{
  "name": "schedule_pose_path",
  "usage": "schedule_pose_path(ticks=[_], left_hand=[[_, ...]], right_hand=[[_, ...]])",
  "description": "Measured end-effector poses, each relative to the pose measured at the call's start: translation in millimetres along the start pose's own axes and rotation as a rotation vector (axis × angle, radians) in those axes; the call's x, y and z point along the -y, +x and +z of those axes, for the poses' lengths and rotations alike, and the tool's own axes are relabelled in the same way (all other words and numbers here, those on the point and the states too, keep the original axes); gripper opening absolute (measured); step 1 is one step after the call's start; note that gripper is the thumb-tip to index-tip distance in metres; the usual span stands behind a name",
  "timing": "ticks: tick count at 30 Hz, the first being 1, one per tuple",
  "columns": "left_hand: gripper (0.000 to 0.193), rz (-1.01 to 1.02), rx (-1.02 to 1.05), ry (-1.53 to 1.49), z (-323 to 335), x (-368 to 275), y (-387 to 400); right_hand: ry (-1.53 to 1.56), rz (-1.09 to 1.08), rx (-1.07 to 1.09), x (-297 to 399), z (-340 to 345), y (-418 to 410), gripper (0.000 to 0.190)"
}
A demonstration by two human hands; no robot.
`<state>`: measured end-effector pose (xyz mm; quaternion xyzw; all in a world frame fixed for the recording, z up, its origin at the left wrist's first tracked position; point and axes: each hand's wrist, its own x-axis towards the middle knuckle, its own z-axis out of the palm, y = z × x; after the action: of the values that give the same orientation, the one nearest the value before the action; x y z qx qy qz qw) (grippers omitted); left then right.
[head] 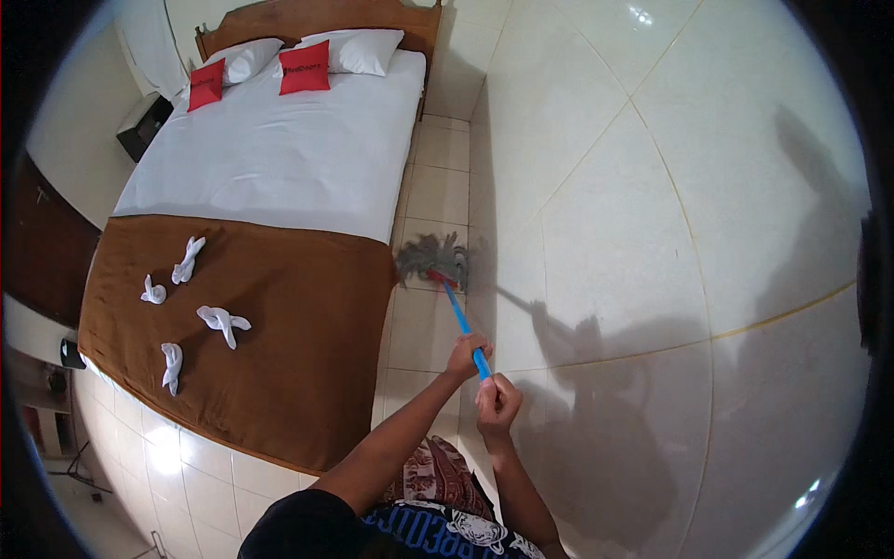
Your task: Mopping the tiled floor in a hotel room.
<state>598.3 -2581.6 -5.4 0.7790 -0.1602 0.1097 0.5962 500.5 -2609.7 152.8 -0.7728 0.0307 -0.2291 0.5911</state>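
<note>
My left hand is wrapped around the blue handle of a string mop. Just below it, my right hand grips the same handle close to its upper end. The handle slants away from me to a red clamp. Beyond the clamp, the grey mop strings spread across the tiled floor in the narrow gap between bed and wall. At their left edge the strings reach the side of the brown bed runner.
Left of me stands a bed with a white sheet, two red cushions bearing writing, white pillows and a wooden headboard. Several folded white towels lie on the runner. A pale tiled wall rises close on my right.
</note>
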Motion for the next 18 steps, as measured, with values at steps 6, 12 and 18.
schedule_pose_path(ticks=[6, 12, 18], left_hand=[[0.02, -0.142, 0.354, -0.179, -30, -40, 9], [0.014, -0.288, 0.432, -0.258, -48, -93, -45], [0.01, 0.184, 0.312, -0.041, -50, -91, -54]], right_hand=[[0.023, 0.138, 0.01, 52, 1, 30, 0.032], [0.318, 0.29, 0.062, 129, -24, 55, 0.032], [0.424, 0.211, -0.084, 123, -24, 33, 0.03]])
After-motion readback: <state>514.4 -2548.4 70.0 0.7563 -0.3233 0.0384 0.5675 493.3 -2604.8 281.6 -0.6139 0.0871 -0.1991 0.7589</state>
